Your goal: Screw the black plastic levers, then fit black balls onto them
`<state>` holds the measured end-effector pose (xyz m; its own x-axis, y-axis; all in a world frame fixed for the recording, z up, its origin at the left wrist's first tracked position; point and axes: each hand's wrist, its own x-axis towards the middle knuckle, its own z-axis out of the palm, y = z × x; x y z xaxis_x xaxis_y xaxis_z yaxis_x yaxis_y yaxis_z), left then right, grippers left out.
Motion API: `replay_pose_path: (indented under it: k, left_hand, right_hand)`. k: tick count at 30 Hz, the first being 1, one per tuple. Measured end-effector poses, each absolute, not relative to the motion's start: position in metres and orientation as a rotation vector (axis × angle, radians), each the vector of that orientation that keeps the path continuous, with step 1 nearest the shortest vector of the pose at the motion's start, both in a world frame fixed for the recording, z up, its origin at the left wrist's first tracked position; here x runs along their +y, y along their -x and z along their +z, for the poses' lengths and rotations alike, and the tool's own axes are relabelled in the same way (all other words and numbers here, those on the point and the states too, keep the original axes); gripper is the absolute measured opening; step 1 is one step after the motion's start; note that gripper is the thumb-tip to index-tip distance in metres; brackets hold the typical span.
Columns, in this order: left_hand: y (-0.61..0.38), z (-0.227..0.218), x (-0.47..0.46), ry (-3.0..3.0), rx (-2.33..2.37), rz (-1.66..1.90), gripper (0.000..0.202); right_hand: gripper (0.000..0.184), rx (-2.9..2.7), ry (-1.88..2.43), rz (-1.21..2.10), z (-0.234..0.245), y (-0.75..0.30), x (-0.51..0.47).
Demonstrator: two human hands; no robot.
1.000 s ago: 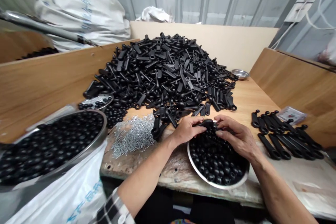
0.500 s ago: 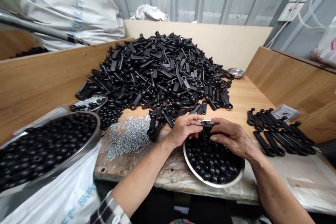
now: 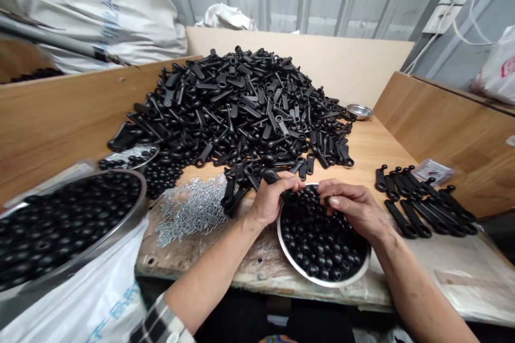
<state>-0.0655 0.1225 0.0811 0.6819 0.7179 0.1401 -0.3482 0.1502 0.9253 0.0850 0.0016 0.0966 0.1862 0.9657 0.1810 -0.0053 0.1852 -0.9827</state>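
Note:
My left hand (image 3: 273, 198) pinches a black plastic lever (image 3: 271, 176) at the bowl's far rim, and its end sticks out past my fingers. My right hand (image 3: 350, 209) curls over the same steel bowl (image 3: 309, 275), its fingertips among the matte black balls (image 3: 317, 241) that fill it. Whether those fingers hold a ball is hidden. Just behind my left hand lies a heap of black plastic levers (image 3: 237, 107). A scatter of small silver screws (image 3: 189, 209) lies to its left.
A large steel bowl of black balls (image 3: 139, 198) sits at the left above a white plastic bag (image 3: 72, 289). Black levers lie side by side on the right (image 3: 422, 209). A small steel dish (image 3: 359, 111) stands behind. Wooden boards (image 3: 60, 118) wall the worn table (image 3: 374, 155).
My hands have parted slightly. The lever has moved left with my left hand, and my right fingers have dropped towards the balls. The view has shifted a little.

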Motion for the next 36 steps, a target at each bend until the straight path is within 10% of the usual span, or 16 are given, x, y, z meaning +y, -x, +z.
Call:
replay_pose_path:
  k: [7, 36]
  left_hand:
    - [0.066, 0.083, 0.111, -1.029, 0.155, 0.27, 0.039]
    - [0.063, 0.081, 0.101, -1.296, 0.392, 0.699, 0.018]
  right_hand:
    - [0.016, -1.309, 1.167, 0.574, 0.098, -0.075, -0.002]
    - [0.02, -1.503, 1.52, 0.175, 0.095, -0.061, -0.001]
